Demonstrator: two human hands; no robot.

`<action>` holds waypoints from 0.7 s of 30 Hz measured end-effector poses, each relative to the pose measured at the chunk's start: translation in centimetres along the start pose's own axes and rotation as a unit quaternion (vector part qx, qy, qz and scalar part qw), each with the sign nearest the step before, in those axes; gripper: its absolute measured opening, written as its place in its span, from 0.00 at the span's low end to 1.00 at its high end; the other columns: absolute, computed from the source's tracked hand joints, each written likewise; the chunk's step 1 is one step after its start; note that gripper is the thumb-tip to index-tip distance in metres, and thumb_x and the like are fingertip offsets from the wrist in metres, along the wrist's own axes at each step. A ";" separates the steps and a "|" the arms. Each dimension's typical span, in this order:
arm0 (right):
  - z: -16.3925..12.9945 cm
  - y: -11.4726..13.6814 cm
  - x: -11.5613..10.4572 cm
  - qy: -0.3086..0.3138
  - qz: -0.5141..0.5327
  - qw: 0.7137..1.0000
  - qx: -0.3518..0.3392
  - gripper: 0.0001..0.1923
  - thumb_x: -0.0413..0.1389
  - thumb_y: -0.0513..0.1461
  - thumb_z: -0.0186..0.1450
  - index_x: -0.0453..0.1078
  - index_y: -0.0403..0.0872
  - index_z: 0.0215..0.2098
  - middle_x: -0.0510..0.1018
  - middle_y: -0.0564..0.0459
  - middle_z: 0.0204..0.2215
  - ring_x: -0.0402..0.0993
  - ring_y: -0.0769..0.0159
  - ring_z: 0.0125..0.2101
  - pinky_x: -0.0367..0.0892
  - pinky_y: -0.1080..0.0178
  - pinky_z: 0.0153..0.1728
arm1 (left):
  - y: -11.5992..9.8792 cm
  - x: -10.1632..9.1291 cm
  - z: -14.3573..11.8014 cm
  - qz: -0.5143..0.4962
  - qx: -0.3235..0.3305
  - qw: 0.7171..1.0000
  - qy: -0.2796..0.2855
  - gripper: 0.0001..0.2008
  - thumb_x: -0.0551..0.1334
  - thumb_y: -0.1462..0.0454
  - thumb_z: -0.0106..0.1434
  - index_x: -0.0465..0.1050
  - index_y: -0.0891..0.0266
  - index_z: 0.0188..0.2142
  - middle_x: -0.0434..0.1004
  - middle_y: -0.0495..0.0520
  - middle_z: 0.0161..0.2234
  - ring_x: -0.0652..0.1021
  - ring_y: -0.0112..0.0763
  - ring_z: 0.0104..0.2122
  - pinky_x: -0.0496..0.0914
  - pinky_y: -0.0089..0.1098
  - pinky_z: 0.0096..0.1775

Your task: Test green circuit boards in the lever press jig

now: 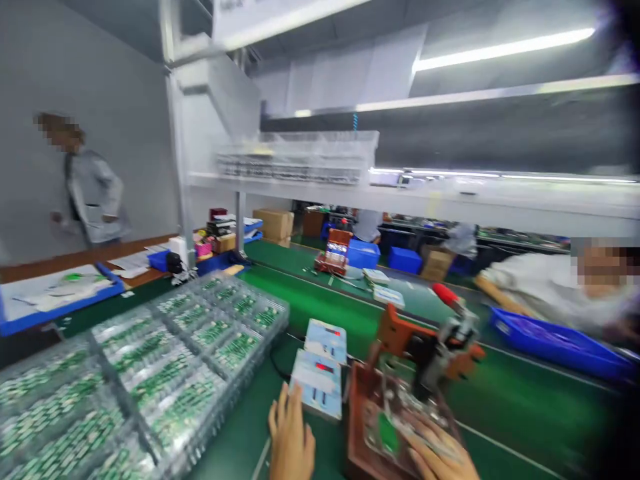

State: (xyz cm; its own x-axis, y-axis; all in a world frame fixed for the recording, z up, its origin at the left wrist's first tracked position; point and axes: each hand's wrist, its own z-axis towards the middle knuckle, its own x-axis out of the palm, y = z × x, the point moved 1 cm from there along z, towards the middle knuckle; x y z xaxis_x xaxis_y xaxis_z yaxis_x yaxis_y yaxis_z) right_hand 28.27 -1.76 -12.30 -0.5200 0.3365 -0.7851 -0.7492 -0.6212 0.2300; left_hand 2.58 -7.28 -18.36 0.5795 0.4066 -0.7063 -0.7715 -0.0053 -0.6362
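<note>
My left hand [293, 433] is over the green bench with its fingers apart, its fingertips at the lower edge of a white and light-blue box-shaped device [316, 383] with a red display. A second such device [326, 339] lies just behind it. My right hand [440, 453] is at the front of a brown test fixture [357, 420] with a red-tipped toggle clamp [447, 297]. Its fingers are bent around something thin and pale, too blurred to name. A small green circuit board [387, 432] shows in the fixture beside those fingers.
Clear compartment trays [283, 313] full of small green boards fill the left. A green conveyor belt [310, 293] runs behind the devices; another fixture [334, 253] stands farther back. A blue tray [555, 343] lies near a person at right. Another person [93, 193] stands at left.
</note>
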 end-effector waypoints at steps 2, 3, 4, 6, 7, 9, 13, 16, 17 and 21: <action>-1.7 -1.2 -2.4 0.053 -0.016 0.998 -0.019 0.16 0.51 0.46 0.65 0.72 0.62 0.50 0.74 0.52 0.51 0.70 0.55 0.52 0.70 0.52 0.51 | -0.3 -0.5 -0.4 0.036 0.016 0.999 -0.011 0.30 0.48 0.70 0.60 0.57 0.65 0.63 0.56 0.62 0.63 0.53 0.48 0.64 0.53 0.54 0.59; -2.0 -1.3 -3.2 0.075 -0.020 0.996 -0.031 0.17 0.49 0.46 0.66 0.71 0.60 0.51 0.74 0.51 0.51 0.70 0.54 0.52 0.69 0.51 0.51 | -0.3 -0.8 -0.4 0.043 0.028 0.998 -0.019 0.28 0.47 0.71 0.61 0.58 0.66 0.62 0.59 0.63 0.62 0.55 0.48 0.64 0.55 0.54 0.58; -2.1 -1.2 -3.7 0.091 -0.022 0.995 -0.043 0.17 0.49 0.46 0.67 0.71 0.58 0.52 0.73 0.49 0.51 0.70 0.54 0.52 0.69 0.51 0.51 | -0.4 -1.1 -0.5 0.049 0.039 0.998 -0.025 0.27 0.46 0.70 0.62 0.59 0.65 0.61 0.60 0.63 0.61 0.56 0.47 0.63 0.56 0.53 0.57; -1.7 -0.6 -4.3 0.108 -0.018 0.992 -0.059 0.18 0.51 0.46 0.66 0.69 0.56 0.54 0.72 0.47 0.53 0.69 0.55 0.53 0.70 0.54 0.51 | -0.5 -1.7 -0.5 0.054 0.063 0.996 -0.033 0.25 0.45 0.70 0.64 0.58 0.64 0.61 0.62 0.63 0.60 0.58 0.46 0.62 0.59 0.51 0.56; -1.4 -0.2 -4.5 0.112 -0.013 0.992 -0.062 0.20 0.53 0.47 0.65 0.67 0.55 0.55 0.71 0.46 0.53 0.68 0.55 0.53 0.70 0.55 0.51 | -0.6 -1.8 -0.5 0.058 0.072 0.995 -0.037 0.24 0.45 0.69 0.65 0.58 0.64 0.61 0.63 0.63 0.59 0.59 0.45 0.62 0.59 0.50 0.55; -1.1 0.2 -4.6 0.117 0.000 0.991 -0.063 0.25 0.56 0.46 0.63 0.64 0.55 0.58 0.70 0.45 0.54 0.67 0.55 0.54 0.69 0.54 0.51 | -0.7 -2.0 -0.5 0.068 0.081 0.993 -0.050 0.22 0.46 0.68 0.66 0.59 0.66 0.59 0.66 0.64 0.57 0.61 0.45 0.61 0.61 0.49 0.53; -2.0 0.3 -4.5 0.093 0.032 0.994 -0.046 0.23 0.57 0.44 0.63 0.65 0.52 0.56 0.69 0.44 0.53 0.66 0.55 0.54 0.68 0.52 0.52 | -0.6 -2.0 -0.5 0.086 0.095 0.990 -0.055 0.21 0.46 0.68 0.67 0.59 0.66 0.58 0.68 0.65 0.55 0.62 0.46 0.60 0.61 0.47 0.51; -2.8 0.2 -4.8 0.091 0.058 0.994 -0.018 0.19 0.55 0.43 0.64 0.67 0.51 0.54 0.68 0.44 0.54 0.65 0.56 0.55 0.68 0.53 0.53 | -0.5 -2.1 -0.5 0.090 0.106 0.989 -0.044 0.21 0.47 0.67 0.67 0.57 0.64 0.59 0.67 0.64 0.56 0.61 0.44 0.61 0.61 0.45 0.52; -2.8 0.4 -4.9 0.097 0.067 0.993 -0.009 0.18 0.55 0.43 0.65 0.67 0.51 0.53 0.68 0.44 0.53 0.65 0.57 0.55 0.68 0.53 0.53 | -0.5 -2.2 -0.5 0.091 0.107 0.989 -0.043 0.21 0.47 0.67 0.68 0.56 0.64 0.59 0.66 0.64 0.56 0.60 0.44 0.61 0.60 0.45 0.52; -1.3 2.3 -5.9 0.128 0.090 0.988 -0.005 0.17 0.50 0.41 0.68 0.66 0.52 0.54 0.67 0.46 0.54 0.64 0.60 0.56 0.67 0.56 0.54 | -0.7 -2.4 -0.5 0.092 0.100 0.990 -0.046 0.20 0.46 0.65 0.68 0.58 0.65 0.59 0.67 0.65 0.55 0.62 0.45 0.60 0.61 0.45 0.51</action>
State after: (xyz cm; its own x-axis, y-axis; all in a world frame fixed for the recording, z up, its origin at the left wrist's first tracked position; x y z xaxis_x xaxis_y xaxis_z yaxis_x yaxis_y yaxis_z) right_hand 30.15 -6.14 -7.88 -0.5218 0.0303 -0.8525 -0.6494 -0.6621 0.3740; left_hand 1.89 -8.74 -16.36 0.4060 0.4963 -0.7674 -0.9033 0.0907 -0.4193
